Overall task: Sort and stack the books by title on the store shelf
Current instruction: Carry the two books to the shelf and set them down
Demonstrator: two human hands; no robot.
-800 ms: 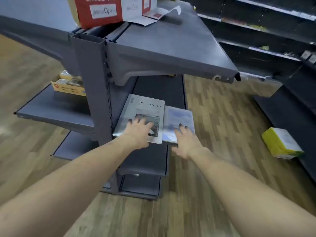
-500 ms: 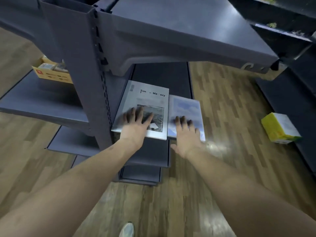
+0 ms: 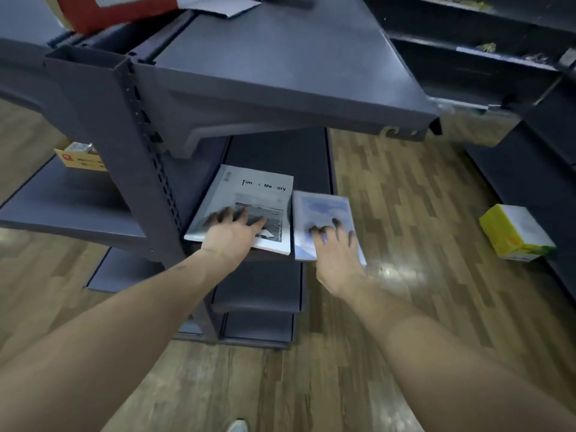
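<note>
**Two hands, two books on the lower shelf**

Nearest the camera, two bare forearms are reaching forward over the wooden floor [image 3: 389,188], and the tip of one pale shoe [image 3: 237,426] is showing at the bottom edge.

The left hand [image 3: 232,233] is lying flat on the large grey book [image 3: 249,194], fingers spread wide over the photograph at its near end, holding nothing. The right hand [image 3: 335,247] is lying flat on the small pale-blue book [image 3: 324,210], fingers straight and slightly apart, likewise gripping nothing.

The two books are lying side by side, covers up, at the front edge of the lower shelf [image 3: 280,151]; their long edges are just beside each other, possibly touching. The grey one is sitting towards the shelf's left side, next to the dark upright post [image 3: 103,126], and its near corner is overhanging the front edge. The blue one is sitting at the right front corner, its right side sticking out past the shelf's edge over the floor.

Below, two further shelf tiers are showing. Above, one wide top shelf [image 3: 280,57] is covering the back of the books' shelf, carrying one red carton [image 3: 118,10] at its far left corner.

To the left, one yellow box [image 3: 81,157] is resting on a neighbouring shelf. To the right, one yellow-and-white pack [image 3: 514,232] is lying on the floor.
</note>
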